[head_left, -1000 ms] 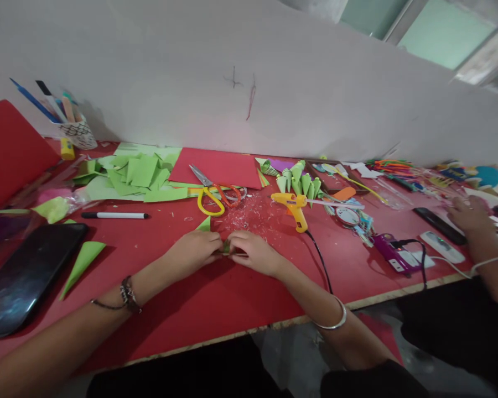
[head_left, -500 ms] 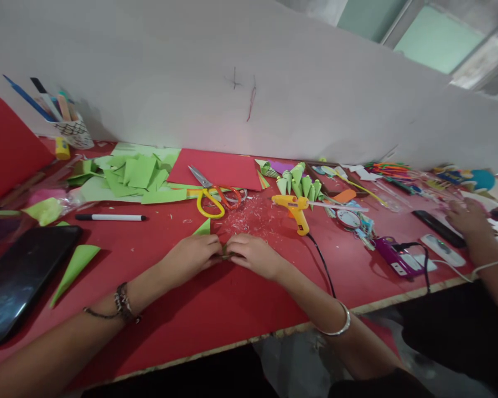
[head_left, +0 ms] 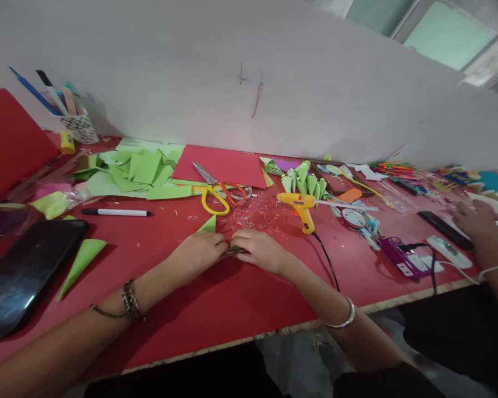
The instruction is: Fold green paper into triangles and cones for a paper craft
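Note:
My left hand (head_left: pixel 199 253) and my right hand (head_left: pixel 260 251) meet over the red tabletop, their fingers closed on a small piece of green paper (head_left: pixel 208 224). One pointed corner of it sticks up behind my left hand; the fingers hide most of the rest. To the left lies a rolled green paper cone (head_left: pixel 83 264), beside a black phone-like slab (head_left: pixel 29 276). Just beyond my hands are scissors (head_left: pixel 214 198) with yellow and orange handles, among paper scraps. A yellow glue gun (head_left: pixel 301 209) rests to the right of my right hand.
Cut green paper pieces (head_left: pixel 145 168) lie at the back left, near a marker (head_left: pixel 116 212) and a pen cup (head_left: pixel 81 128). Several finished cones (head_left: pixel 302 179) stand behind the glue gun. A purple power strip (head_left: pixel 404 260) and another person's hand (head_left: pixel 477 218) are at right.
The view has shifted slightly, so everything sits a little further right and higher. Both hands stay together on the green paper, their fingers moving only slightly.

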A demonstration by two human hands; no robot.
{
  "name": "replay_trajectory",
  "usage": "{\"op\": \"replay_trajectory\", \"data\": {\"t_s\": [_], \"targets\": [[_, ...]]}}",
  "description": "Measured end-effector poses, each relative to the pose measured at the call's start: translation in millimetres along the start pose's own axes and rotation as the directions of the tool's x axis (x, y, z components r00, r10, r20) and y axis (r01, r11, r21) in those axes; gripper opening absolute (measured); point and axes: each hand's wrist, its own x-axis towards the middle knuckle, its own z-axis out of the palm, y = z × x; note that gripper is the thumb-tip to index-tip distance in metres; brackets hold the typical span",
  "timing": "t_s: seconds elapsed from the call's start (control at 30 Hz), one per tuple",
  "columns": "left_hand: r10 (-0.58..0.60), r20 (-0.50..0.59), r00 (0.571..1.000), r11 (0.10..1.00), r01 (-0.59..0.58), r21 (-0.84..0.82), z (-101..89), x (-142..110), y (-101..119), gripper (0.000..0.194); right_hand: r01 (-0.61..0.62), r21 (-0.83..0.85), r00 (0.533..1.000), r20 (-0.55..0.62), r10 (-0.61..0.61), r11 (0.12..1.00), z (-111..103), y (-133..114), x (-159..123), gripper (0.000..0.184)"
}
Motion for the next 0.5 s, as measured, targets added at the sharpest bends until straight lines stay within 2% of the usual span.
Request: {"op": "replay_trajectory", "data": {"t_s": [0.1,0.23,0.3,0.4,0.5], "targets": [[0.013,0.018,1.0,1.0,-0.014,0.028,0.3,-0.6,-0.3,0.02,0.0,0.001,1.0,-0.022,0.0,1.0,1.8,0.2,-2.5,0.01],[0.028,0.024,0.999,0.999,-0.029,0.027,1.5,-0.9,-1.0,0.02,-0.024,0.223,0.997,-0.063,0.039,0.974,1.7,6.0,-4.3,0.015],[0.044,0.013,0.999,0.999,-0.044,0.021,2.8,-1.0,-1.5,0.021,-0.051,0.268,0.995,-0.072,0.072,0.962,1.9,8.6,-4.4,0.015],[0.073,-0.011,0.997,0.997,-0.073,0.034,3.5,-1.1,-1.4,0.022,-0.022,0.198,0.996,-0.082,0.039,0.98,3.4,9.4,-4.6,0.012],[0.083,-0.013,0.996,0.994,-0.082,0.071,0.5,-0.7,0.4,0.019,0.011,0.034,0.998,-0.066,-0.009,0.999,5.0,7.0,-5.5,0.01]]}}
